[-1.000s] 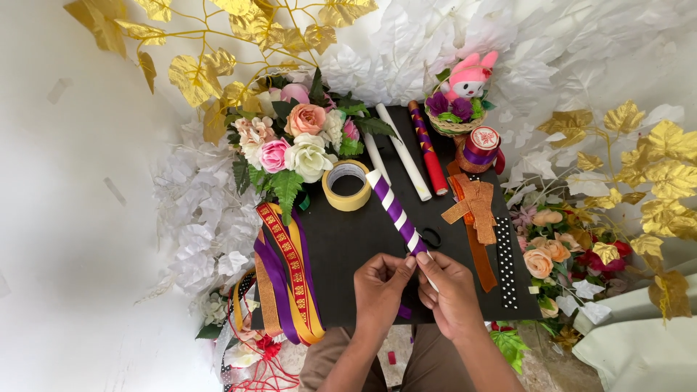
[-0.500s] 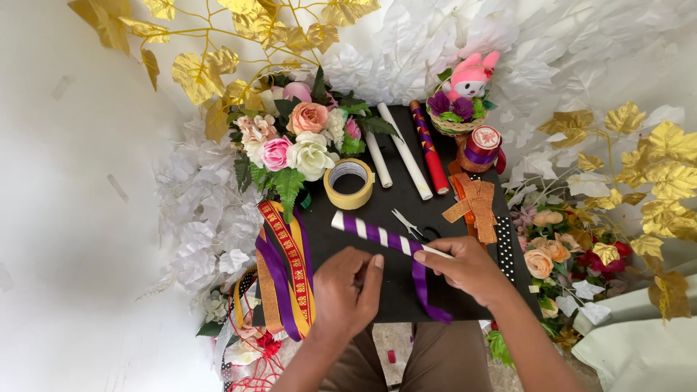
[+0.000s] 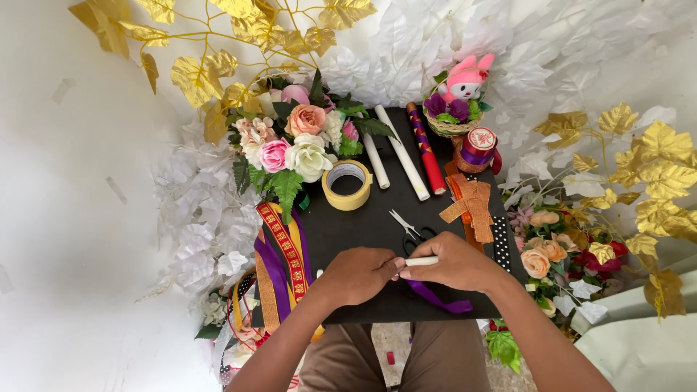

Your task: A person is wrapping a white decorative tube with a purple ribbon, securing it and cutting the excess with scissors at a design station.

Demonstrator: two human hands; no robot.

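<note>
Fingers point(image 3: 396, 270) around white stick point(image 3: 423, 260)

Two white paper rolls point(image 3: 401, 161) and one red patterned roll point(image 3: 427, 149) are counted on the black board point(image 3: 363, 225). One tape ring point(image 3: 346, 184), one pair of scissors point(image 3: 406, 226) and one pink plush rabbit point(image 3: 467, 78) are seen.

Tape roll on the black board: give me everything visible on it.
The tape roll is a wide ring of pale yellow, paper-like tape on a tan core, with the black board showing through its open centre. It lies flat, upper left on the board, beside the flower bouquet and left of the white rolled tubes. No hand touches it.
</note>
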